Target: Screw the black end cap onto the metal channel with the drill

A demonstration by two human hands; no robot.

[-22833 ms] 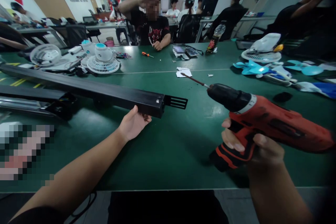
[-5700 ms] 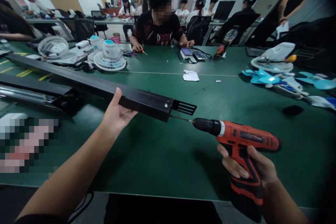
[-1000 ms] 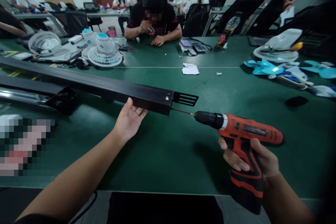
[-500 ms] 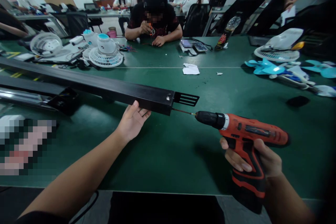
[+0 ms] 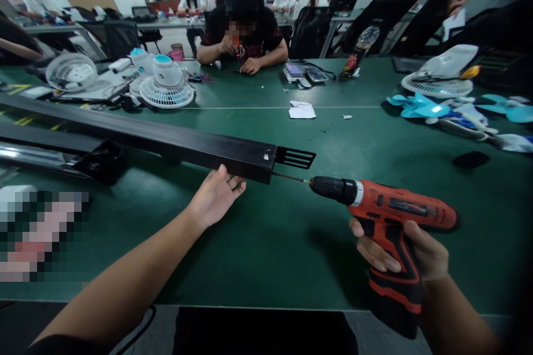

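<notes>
A long black metal housing lies across the green table, its slotted end pointing right. My left hand cups the housing from below near that end, fingers curled against its underside. My right hand grips the handle of a red and black cordless drill. The drill's thin bit reaches left and meets the end face of the housing, just below the slotted piece.
Small white desk fans and parts sit at the back left, blue fan blades and a fan grille at the right. Paper scraps lie mid-table. A person works opposite. A second black rail lies at left.
My left hand slid a little to the right along the underside of the housing. The drill has stayed with its bit against the housing's end.
</notes>
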